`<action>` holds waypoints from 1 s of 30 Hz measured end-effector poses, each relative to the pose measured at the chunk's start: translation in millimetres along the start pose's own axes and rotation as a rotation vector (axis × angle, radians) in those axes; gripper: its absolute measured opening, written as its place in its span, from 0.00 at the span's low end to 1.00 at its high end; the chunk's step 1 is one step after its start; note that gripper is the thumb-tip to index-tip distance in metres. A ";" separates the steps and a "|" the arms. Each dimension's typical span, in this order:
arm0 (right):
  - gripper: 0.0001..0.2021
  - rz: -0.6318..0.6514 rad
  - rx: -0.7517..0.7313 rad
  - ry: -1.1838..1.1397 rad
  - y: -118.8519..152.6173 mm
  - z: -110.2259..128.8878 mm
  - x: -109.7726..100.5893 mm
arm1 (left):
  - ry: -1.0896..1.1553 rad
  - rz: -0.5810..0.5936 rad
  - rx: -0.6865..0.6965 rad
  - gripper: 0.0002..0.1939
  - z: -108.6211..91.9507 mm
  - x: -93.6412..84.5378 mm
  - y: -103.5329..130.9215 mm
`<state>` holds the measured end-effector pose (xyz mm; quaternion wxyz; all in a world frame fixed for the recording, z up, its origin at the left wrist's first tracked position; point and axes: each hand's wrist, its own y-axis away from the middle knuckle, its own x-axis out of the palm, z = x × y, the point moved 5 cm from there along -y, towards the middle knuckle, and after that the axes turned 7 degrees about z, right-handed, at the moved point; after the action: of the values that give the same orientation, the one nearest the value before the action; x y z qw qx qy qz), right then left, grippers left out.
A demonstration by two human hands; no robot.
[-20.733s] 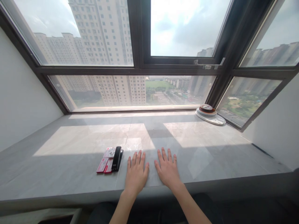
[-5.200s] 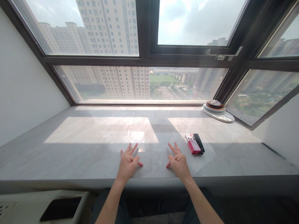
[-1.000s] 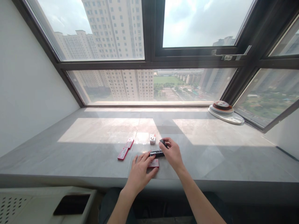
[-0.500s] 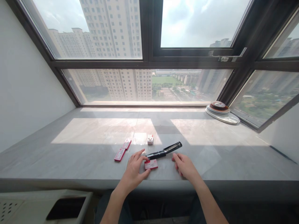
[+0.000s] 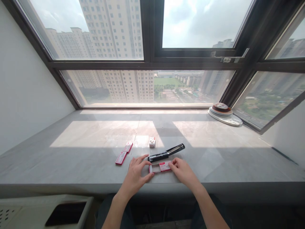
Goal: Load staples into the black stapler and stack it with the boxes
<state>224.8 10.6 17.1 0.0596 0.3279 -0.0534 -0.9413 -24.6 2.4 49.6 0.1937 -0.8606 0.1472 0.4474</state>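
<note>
Just behind both hands' fingers (image 5: pixel 146 165) pinching a staple box (image 5: pixel 161 167), an opened stapler (image 5: pixel 166 152).

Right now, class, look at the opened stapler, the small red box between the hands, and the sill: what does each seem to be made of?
Stapler: probably black plastic shell with a metal channel, judging by the pale glint along its open top.
Small red box: likely printed cardboard, matte with a white end.
Sill: looks like polished grey stone or tile; it shows veining, a seam and reflected sunlight.

My fingers (image 5: pixel 144 158) rest on a glossy paper box (image 5: pixel 161 167), beside a shiny black plastic stapler (image 5: pixel 166 152), on a smooth polished stone sill (image 5: pixel 95 159).
</note>
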 end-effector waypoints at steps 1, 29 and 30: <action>0.14 -0.021 0.010 0.026 1.8 0.6 -4.8 | 0.004 0.002 -0.001 0.15 -0.6 -0.9 -0.2; 0.06 0.142 -0.439 0.112 -16.7 107.7 32.0 | 0.013 -0.045 -0.022 0.13 2.3 -1.2 -1.2; 0.05 0.172 -0.442 0.168 -13.9 106.8 32.4 | 0.013 -0.045 -0.023 0.13 2.4 -1.2 -1.0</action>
<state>131.9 26.1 78.5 0.2142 0.3784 0.1312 -0.8909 -26.5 4.5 49.6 0.1928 -0.8688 0.1240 0.4389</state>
